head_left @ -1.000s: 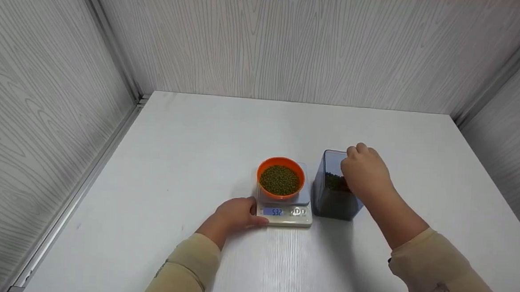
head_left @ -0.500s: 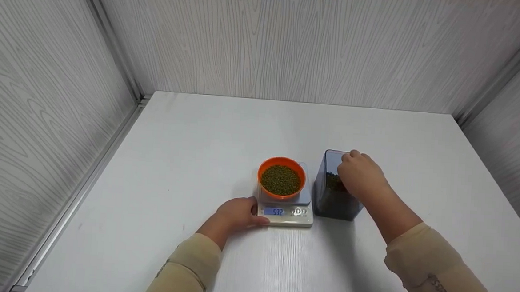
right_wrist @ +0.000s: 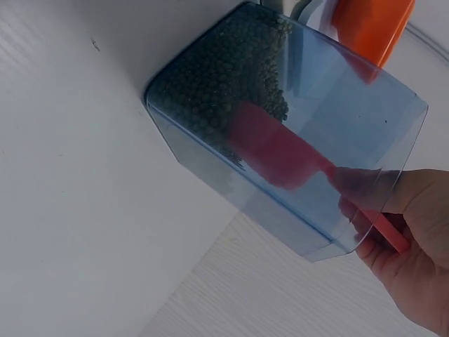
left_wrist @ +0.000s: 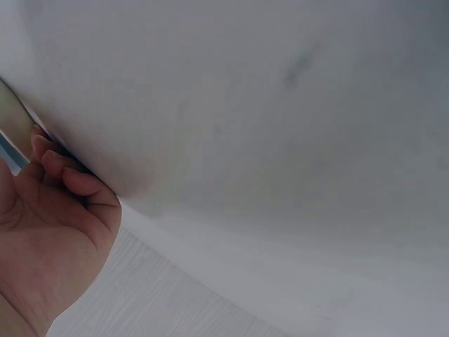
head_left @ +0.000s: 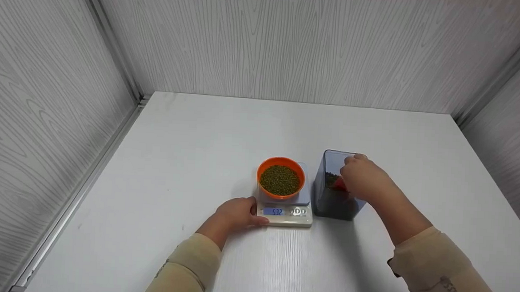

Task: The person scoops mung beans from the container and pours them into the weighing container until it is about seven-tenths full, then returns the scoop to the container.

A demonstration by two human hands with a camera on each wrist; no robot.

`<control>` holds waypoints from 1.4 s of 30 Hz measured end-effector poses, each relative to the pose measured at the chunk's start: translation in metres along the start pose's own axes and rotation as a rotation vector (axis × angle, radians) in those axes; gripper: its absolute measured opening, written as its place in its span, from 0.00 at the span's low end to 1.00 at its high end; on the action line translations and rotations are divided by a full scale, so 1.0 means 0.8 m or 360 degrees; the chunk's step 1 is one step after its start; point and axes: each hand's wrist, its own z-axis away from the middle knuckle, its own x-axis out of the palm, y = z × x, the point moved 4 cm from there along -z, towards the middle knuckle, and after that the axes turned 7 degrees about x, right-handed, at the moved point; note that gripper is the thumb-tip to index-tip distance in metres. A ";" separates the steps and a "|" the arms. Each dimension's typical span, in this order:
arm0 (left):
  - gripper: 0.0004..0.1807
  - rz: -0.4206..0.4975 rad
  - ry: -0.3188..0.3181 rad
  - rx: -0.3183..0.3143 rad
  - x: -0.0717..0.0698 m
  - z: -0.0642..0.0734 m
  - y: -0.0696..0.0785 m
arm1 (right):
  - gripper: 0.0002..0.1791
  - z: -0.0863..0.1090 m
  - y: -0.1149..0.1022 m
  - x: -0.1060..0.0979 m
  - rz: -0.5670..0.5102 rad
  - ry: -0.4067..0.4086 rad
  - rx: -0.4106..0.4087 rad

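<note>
In the head view my right hand (head_left: 367,180) reaches over the mouth of a transparent bluish container (head_left: 334,208) partly filled with green mung beans. The right wrist view shows that hand gripping the handle of a red scoop (right_wrist: 273,147), its bowl down against the beans (right_wrist: 210,91). Just left of the container stands a white digital kitchen scale (head_left: 285,221), its display reading 532. An orange bowl (head_left: 279,196) of mung beans sits on its platform. My left hand (head_left: 236,213) holds the scale's left front corner, thumb along the front edge and fingers at the side.
Scale and container stand close together on a white table (head_left: 188,151). Pale wood-grain panels enclose it at the back (head_left: 283,45), left (head_left: 35,107) and right (head_left: 513,146).
My right hand dipped left, then moved slightly right and toward me, so the red scoop now shows inside the container. The left hand, scale and display reading stay the same.
</note>
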 end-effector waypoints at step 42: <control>0.25 -0.0004 0.0010 0.0016 0.003 -0.002 -0.003 | 0.02 -0.014 0.014 0.022 -0.0409 -0.0158 0.0006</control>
